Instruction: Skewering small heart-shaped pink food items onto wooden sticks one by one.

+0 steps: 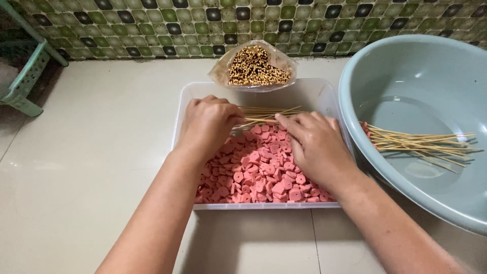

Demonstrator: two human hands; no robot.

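Two hands working over clear tray (pixel 188 96) of pink sausage slices (pixel 264 167) | left hand (pixel 207 124) and right hand (pixel 314 142) both pinching bamboo skewers (pixel 261 115)

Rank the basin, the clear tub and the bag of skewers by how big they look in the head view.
1. Basin, largest, though cut off by the frame.
2. Clear tub of pink slices.
3. Bag of skewers, smallest, but farthest from the camera.
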